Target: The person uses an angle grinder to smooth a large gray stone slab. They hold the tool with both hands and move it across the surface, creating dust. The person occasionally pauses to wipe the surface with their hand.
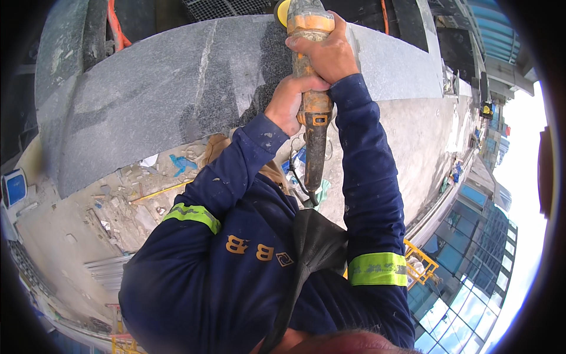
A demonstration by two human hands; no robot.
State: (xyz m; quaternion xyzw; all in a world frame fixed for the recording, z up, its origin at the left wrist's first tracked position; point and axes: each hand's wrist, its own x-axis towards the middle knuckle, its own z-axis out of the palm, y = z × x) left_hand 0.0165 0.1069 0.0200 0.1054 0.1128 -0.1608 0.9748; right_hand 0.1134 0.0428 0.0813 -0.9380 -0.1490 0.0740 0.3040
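Both of my hands hold a dusty orange-and-black angle grinder [316, 121], which lies lengthwise away from me. My left hand [287, 103] wraps round the middle of its body, the thumb across the top. Farther forward, my right hand [330, 54] grips it just behind the head. A yellow disc [283, 12] shows at the left of the head, partly cut off by the picture's edge. Beneath the tool stretches a speckled grey stone slab [147, 71], with a dark patch near the grinder. Whether the disc touches the stone I cannot tell. The power cord [299, 183] hangs from the rear end.
Stone chips and rubble [127, 203] litter the ground below the slab, with a blue scrap [183, 164] and a yellow strip [159, 192] among them. Orange cables [115, 26] run beyond the slab. A yellow metal frame [420, 264] stands at the right, near glass-fronted buildings.
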